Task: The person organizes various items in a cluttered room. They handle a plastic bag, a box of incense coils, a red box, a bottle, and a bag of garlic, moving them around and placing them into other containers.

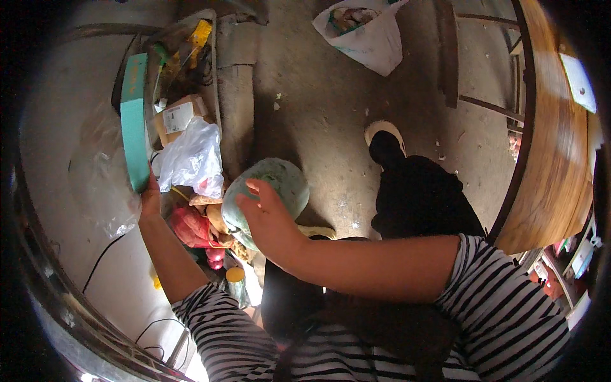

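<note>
A long teal box (135, 129) stands tilted at the left, with faint writing on its upper part. My left hand (150, 198) grips its lower end, the thumb along the near side. My right hand (267, 215) is over a large pale green melon or gourd (286, 184), thumb and fingers apart and holding nothing. Whether it touches the rind cannot be made out. Between the hands lie a crumpled clear plastic bag (193, 157) and a red net bag (191, 227) of produce.
A cardboard box (167, 136) with a label sits beyond the plastic bag, near a yellow-handled tool (200, 33). A white sack (372, 43) stands on the concrete floor (324, 110). At the right is a wooden tabletop (556, 157). A yellow-lidded jar (235, 274) is close to me.
</note>
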Tool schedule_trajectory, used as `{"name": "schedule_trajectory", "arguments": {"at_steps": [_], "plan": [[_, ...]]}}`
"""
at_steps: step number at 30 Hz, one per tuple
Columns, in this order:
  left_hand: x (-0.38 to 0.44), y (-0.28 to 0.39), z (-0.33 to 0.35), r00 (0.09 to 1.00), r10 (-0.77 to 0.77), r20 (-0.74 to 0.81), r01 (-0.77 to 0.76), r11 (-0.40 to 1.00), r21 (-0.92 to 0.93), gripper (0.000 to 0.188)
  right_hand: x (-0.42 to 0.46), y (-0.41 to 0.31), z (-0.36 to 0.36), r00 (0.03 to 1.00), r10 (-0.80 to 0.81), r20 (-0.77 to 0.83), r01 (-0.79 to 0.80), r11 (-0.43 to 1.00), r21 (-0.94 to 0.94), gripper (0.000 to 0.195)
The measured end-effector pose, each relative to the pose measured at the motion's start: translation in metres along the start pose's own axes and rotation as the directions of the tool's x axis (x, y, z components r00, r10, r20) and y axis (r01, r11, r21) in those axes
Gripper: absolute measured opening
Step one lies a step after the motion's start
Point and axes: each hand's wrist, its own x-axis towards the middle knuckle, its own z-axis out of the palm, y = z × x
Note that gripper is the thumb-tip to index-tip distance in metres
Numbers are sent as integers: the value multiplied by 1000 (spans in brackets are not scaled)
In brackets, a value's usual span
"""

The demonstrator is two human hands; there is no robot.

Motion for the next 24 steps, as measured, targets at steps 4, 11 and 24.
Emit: {"name": "schedule_trajectory", "arguments": {"at_steps": [4,11,24], "plan": [[0,1,0,1000,7,14,-6,1000,-29,44,-1,-1,2,999,54,-2,-54,998,34,48],[-2,1,-1,992,40,119,-30,996,-86,44,-8,-18,-1,984,170,54,-169,985,-31,48],[12,14,-18,998,-45,35,50,988,-146,51,-6,-12,0,997,63,35,-61,996,-64,45]]}}
